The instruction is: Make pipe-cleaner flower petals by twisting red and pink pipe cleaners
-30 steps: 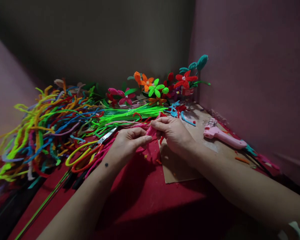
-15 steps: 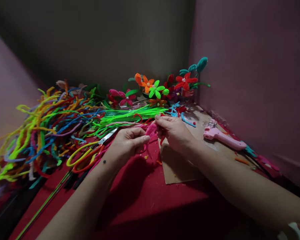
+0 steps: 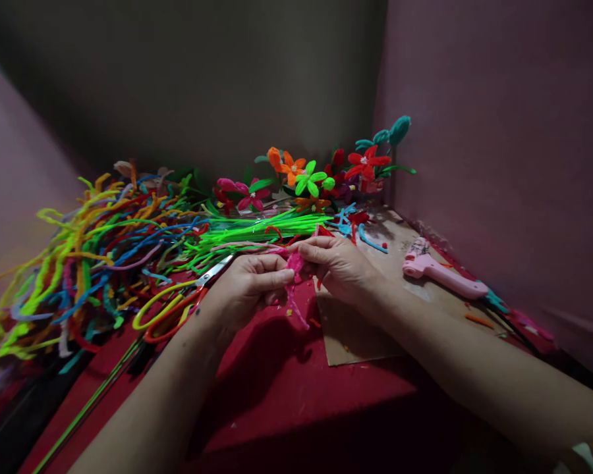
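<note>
Between my two hands is a bent pink pipe cleaner (image 3: 295, 263), with a thin tail hanging down over the red tabletop (image 3: 277, 401). My left hand (image 3: 257, 280) pinches it between thumb and forefinger from the left. From the other side, my right hand (image 3: 333, 260) has its thumb and finger closed on the upper part. Fingers cover some of the pink loops. Just left of my left hand lie scissors (image 3: 168, 309) with yellow and orange handles. Behind both hands is a bundle of bright green pipe cleaners (image 3: 261, 227).
A tangled heap of coloured pipe cleaners (image 3: 93, 257) fills the left side. Pipe-cleaner flowers (image 3: 309, 179) stand along the back wall. On the right, a pink glue gun (image 3: 442, 273) rests on a cardboard sheet (image 3: 360, 332). Light blue scraps (image 3: 373, 238) lie behind my right hand.
My right hand has come slightly down and left, closer to my left hand. The pink pipe cleaner has been turned, and its thin tail now hangs lower.
</note>
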`<state>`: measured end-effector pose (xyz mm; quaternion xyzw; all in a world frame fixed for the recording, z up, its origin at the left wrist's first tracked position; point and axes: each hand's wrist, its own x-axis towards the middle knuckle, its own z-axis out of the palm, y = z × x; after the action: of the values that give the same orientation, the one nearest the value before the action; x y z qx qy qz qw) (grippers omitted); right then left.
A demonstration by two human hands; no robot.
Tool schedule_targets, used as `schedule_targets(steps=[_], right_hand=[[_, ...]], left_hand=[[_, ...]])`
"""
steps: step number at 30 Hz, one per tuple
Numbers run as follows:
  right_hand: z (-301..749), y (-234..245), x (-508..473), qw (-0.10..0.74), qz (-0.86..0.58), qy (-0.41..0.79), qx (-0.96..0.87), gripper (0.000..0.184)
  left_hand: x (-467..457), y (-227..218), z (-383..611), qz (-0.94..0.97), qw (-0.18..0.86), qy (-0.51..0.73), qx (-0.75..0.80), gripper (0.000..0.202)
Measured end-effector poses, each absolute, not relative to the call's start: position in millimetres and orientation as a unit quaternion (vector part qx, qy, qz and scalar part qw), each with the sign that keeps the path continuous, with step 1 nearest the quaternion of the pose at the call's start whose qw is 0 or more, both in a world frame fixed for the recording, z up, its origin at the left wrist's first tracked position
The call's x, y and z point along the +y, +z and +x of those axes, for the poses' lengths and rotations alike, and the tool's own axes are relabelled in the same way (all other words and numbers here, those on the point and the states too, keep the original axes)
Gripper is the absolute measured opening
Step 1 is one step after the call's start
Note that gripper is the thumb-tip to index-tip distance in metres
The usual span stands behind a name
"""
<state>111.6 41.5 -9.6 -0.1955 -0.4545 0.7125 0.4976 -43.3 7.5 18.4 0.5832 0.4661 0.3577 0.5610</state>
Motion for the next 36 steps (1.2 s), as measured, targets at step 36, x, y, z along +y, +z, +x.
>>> schedule_targets(steps=[36], right_hand=[[109, -5, 34, 0.536, -0.274, 0.633, -0.487, 0.016]], left_hand=[[3, 23, -36, 0.668, 0.380, 0.392, 0.505, 0.018]])
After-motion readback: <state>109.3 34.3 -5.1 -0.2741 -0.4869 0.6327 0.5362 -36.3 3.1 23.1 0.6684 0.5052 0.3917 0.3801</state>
